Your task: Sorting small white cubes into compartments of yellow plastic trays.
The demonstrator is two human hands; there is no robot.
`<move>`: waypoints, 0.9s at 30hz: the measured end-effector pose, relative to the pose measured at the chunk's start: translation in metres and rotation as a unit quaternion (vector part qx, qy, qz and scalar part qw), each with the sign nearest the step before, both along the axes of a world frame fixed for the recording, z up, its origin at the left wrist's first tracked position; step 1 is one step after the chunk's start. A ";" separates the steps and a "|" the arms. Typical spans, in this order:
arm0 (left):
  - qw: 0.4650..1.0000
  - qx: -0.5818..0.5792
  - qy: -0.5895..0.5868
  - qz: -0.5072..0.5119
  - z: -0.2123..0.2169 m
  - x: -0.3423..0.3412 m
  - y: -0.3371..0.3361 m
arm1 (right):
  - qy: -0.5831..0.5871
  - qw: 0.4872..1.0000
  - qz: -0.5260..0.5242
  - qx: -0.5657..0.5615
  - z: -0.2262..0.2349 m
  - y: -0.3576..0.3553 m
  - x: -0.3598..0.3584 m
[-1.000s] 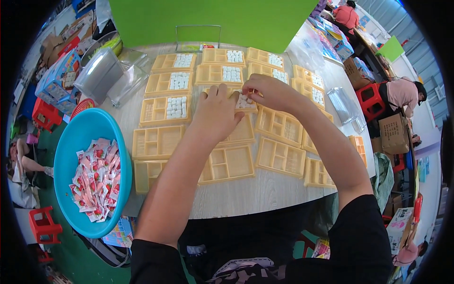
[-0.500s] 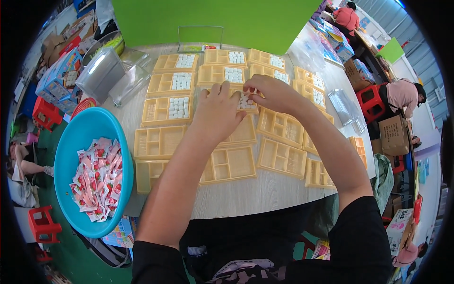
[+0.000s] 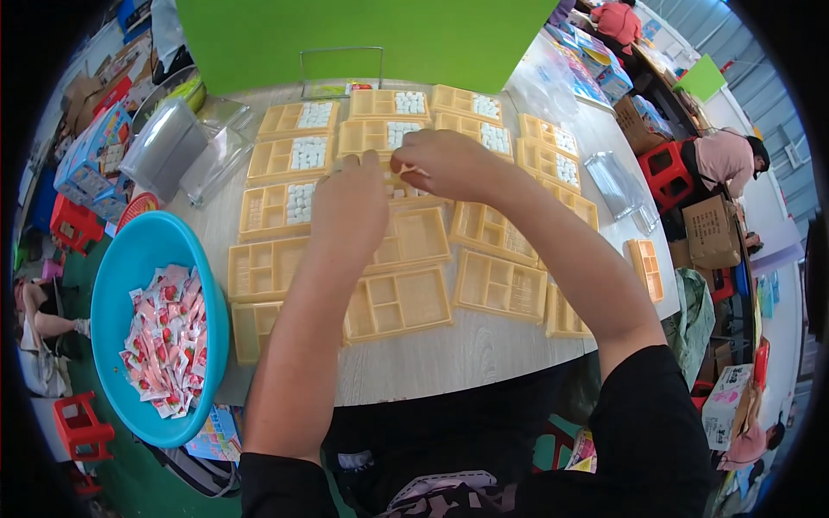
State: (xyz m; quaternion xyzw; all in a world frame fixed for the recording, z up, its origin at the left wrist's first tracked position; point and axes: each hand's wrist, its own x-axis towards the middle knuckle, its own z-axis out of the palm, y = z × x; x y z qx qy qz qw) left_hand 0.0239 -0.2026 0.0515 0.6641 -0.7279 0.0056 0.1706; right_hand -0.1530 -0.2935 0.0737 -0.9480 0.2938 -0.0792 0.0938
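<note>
Both hands have shifted toward nine o'clock since half a second ago, the right hand (image 3: 449,160) more than the left hand (image 3: 350,203), even allowing for the whole view sliding that way. Taking the picture's middle as the dial's centre, they now nearly meet just short of twelve, over one yellow tray (image 3: 423,200). This suggests attention has passed from its white pieces (image 3: 406,192) to a part farther left in the same tray. The right grip is pinched, thumb near forefinger; whether anything sits between them cannot be told. The left grip is hidden behind its own back, so its hold cannot be told either. Unlike the earlier frame, the teal bowl (image 3: 108,302) of pink sachets (image 3: 168,337), toward nine o'clock, appears lower. Nearer trays (image 3: 423,293) on the table (image 3: 432,367) remain without white pieces.
</note>
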 end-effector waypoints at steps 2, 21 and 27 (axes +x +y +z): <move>1.000 0.010 0.024 0.000 0.001 0.004 -0.001 | 0.036 0.999 0.015 -0.010 -0.001 0.000 0.004; 1.000 0.019 -0.017 -0.012 -0.001 0.001 -0.002 | 0.031 0.999 -0.014 0.001 -0.014 -0.024 0.019; 0.999 -0.022 -0.011 -0.027 0.000 0.000 0.000 | -0.014 0.996 -0.086 0.033 0.011 -0.020 -0.011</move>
